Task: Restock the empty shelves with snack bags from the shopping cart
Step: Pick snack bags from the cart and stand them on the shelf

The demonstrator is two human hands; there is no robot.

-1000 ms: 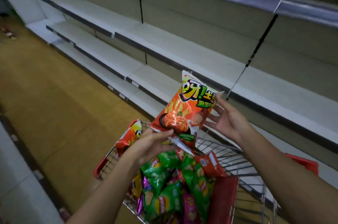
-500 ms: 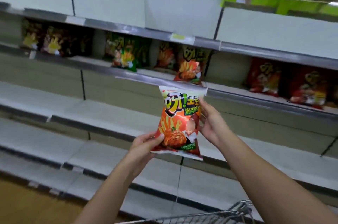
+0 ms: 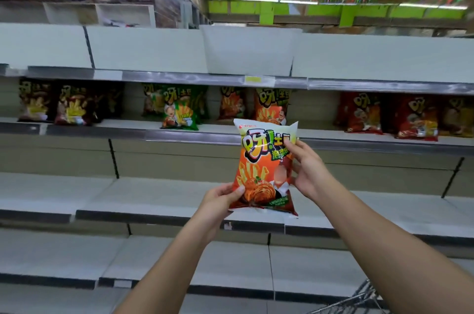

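I hold an orange snack bag (image 3: pixel 261 164) upright in front of the shelving, its top edge level with the stocked shelf (image 3: pixel 179 135). My left hand (image 3: pixel 220 198) grips its lower left corner with the thumb on the front. Along the bag's right edge my right hand (image 3: pixel 307 172) pinches it near the top. Matching orange bags (image 3: pixel 269 107) stand on the shelf just behind the held bag. Only a wire corner of the shopping cart (image 3: pixel 359 298) shows at the bottom right.
The stocked shelf also carries dark bags (image 3: pixel 69 108) at the left, green bags (image 3: pixel 179 108) in the middle and red bags (image 3: pixel 410 118) at the right. Three bare grey shelves (image 3: pixel 128 198) step out below it. A bare top shelf (image 3: pixel 154 75) runs above.
My view has swung up from the cart to the shelves. Both hands have lifted the orange bag out of the cart and turned it upright, up to the level of the stocked shelf.
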